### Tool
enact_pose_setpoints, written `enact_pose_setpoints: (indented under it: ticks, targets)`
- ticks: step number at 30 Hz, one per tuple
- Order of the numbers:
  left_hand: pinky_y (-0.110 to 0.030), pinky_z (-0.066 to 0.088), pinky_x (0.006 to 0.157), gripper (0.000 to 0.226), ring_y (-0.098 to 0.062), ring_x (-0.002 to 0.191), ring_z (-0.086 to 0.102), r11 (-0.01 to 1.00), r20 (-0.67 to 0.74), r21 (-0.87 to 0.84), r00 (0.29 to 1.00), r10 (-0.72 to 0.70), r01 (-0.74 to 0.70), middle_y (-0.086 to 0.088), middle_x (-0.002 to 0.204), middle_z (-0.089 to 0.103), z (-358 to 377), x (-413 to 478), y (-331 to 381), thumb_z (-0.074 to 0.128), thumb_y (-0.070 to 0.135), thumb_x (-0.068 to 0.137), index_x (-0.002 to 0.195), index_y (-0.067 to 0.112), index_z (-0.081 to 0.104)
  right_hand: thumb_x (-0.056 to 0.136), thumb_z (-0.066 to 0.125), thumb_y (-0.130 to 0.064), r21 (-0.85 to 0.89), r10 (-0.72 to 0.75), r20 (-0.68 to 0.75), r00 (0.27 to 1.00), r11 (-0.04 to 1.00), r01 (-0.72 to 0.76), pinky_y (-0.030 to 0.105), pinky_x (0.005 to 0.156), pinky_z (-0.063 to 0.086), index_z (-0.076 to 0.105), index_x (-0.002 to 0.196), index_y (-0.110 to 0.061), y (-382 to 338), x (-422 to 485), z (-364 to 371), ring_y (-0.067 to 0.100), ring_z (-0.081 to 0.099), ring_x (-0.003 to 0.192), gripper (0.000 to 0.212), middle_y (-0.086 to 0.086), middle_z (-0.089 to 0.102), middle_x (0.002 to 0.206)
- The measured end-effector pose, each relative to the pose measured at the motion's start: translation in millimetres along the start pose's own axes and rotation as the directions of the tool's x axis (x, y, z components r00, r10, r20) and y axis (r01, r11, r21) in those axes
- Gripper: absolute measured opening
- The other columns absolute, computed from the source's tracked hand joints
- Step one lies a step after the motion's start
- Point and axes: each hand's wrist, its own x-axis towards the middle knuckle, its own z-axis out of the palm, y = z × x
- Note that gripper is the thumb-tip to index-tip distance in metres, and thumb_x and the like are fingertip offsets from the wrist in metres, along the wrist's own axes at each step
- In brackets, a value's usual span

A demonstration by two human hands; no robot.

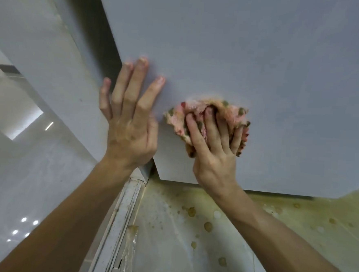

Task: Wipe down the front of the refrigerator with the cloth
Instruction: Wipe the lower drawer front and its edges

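Note:
The refrigerator's pale grey front (254,56) fills the upper right of the head view, seen from close up and looking down along it. My right hand (216,147) holds a crumpled pink and orange cloth with green spots (231,113) and presses it against the door near its lower edge, fingers curled into the fabric. My left hand (131,115) lies flat on the door just left of the cloth, fingers straight and spread, close to the door's left edge.
A grey wall panel (42,52) runs beside the fridge on the left. Below lies a glossy tiled floor (22,188), a white door-track strip (122,216), and a yellow-stained, spotted floor patch (210,233) under the fridge's bottom edge.

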Motion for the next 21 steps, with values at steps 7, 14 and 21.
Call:
enact_pose_setpoints:
  ticks: [7, 14, 21]
  targets:
    - [-0.057, 0.016, 0.124, 0.075, -0.022, 0.160, 0.015, 1.000, 0.013, 0.007, 1.000, 0.002, -0.003, -0.015, 0.162, 0.032, -7.0, -5.6, -7.4, 0.063, -0.002, 0.082, 0.151, 0.016, 0.041, 0.087, 0.045, -0.006, 0.165, -0.536, 0.585, 0.609, 0.814, 0.557, 0.036, 0.132, 0.005, 0.057, 0.142, -0.013, 37.5, -100.7, 10.6, 0.018, 0.065, 0.128, 0.057, -0.001, 0.064, 0.142]
    - [-0.057, 0.018, 0.125, 0.071, -0.033, 0.155, 0.021, 0.999, 0.032, 0.032, 0.999, -0.009, 0.008, -0.017, 0.162, 0.033, -5.4, -6.7, -7.7, 0.061, -0.001, 0.086, 0.153, 0.014, 0.041, 0.092, 0.033, -0.003, 0.263, -0.522, 0.638, 0.566, 0.838, 0.477, 0.033, 0.131, 0.001, 0.049, 0.148, -0.015, 35.3, -105.0, 4.6, 0.018, 0.061, 0.134, 0.059, 0.002, 0.060, 0.147]
    - [-0.063, -0.001, 0.124, 0.072, -0.049, 0.150, 0.010, 0.993, 0.095, 0.088, 0.992, -0.084, 0.076, -0.020, 0.162, 0.010, -3.7, -11.4, -27.4, 0.040, 0.062, 0.103, 0.163, 0.050, 0.003, 0.100, 0.040, 0.004, 0.041, -0.257, 0.152, 0.954, 0.966, 0.254, 0.041, 0.129, 0.006, 0.046, 0.156, -0.020, -14.7, -9.4, 9.7, 0.016, 0.024, 0.158, 0.062, 0.001, 0.028, 0.167]
